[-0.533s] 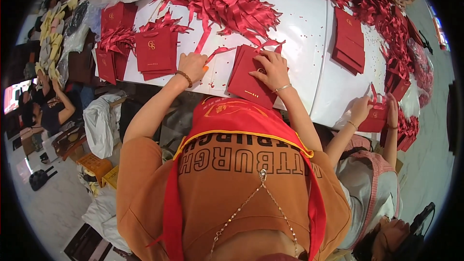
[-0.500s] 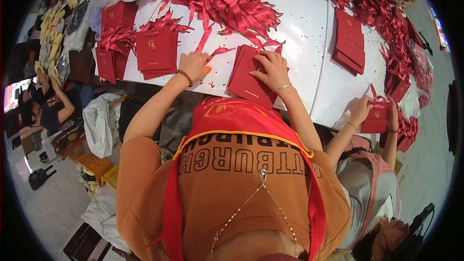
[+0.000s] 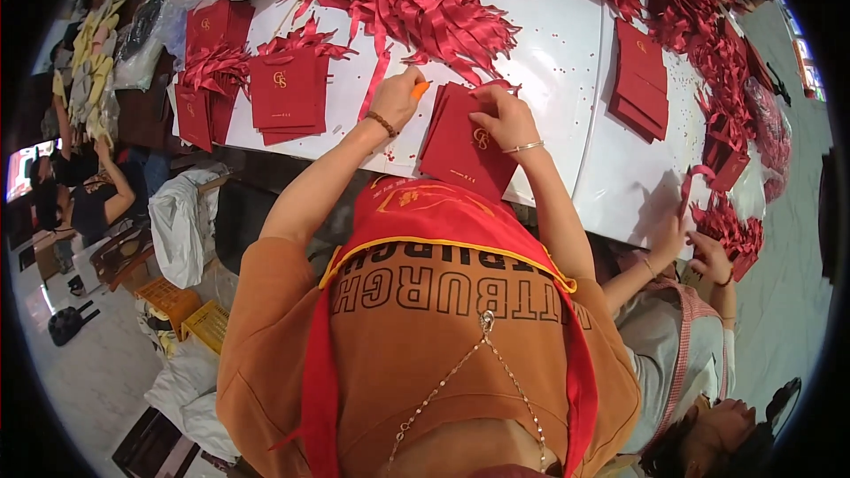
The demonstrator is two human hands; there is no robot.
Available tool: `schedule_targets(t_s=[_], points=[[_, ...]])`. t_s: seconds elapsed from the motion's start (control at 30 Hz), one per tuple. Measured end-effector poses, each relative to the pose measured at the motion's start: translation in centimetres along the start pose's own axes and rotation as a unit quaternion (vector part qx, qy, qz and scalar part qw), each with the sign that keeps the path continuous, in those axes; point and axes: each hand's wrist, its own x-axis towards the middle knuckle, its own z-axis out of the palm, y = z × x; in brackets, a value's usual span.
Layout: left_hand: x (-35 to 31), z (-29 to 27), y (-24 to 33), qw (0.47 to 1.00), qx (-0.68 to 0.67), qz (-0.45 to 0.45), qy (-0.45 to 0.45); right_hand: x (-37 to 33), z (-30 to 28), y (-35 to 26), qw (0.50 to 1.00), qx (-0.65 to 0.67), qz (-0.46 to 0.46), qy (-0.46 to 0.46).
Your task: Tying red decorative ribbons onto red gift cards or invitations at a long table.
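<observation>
atop the red bags (image 3: 453, 159), right fingers (image 3: 492, 98) bent and apart; left fingers (image 3: 409, 81) curled, hold unclear

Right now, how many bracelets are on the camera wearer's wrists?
2: a brown beaded bracelet on the left wrist, a silver bangle on the right wrist; none seems hidden.

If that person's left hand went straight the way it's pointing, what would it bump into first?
Probably the heap of red ribbons, just beyond the left hand. I can't tell exactly which ribbon it would touch first, because depth is unclear here.
</observation>
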Motion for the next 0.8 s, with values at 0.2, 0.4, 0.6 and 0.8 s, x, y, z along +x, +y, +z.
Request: schedule_targets(t_s=[0.2, 0.4, 0.6, 0.8], points=[[-0.9, -0.6, 1.4, 0.897, -0.414, -0.153, -0.038, 1.0, -1.4, -0.7, 0.991, -0.025, 0.097, -0.089], [-1.3, -0.9, 4.5, 0.93, -0.341, -0.095, -0.103, 1.1, -1.7, -1.7, 0.987, 0.0, 0.114, -0.117], [-1.2, -1.1, 5.7, 0.979, -0.196, -0.021, -0.054, 0.8, -1.8, -2.3, 0.984, -0.013, 0.103, -0.143], [-1.0, -1.1, 6.2, 0.986, -0.156, -0.004, -0.056, 0.7, -0.6, 0.0, 0.992, 0.014, 0.071, -0.101]])
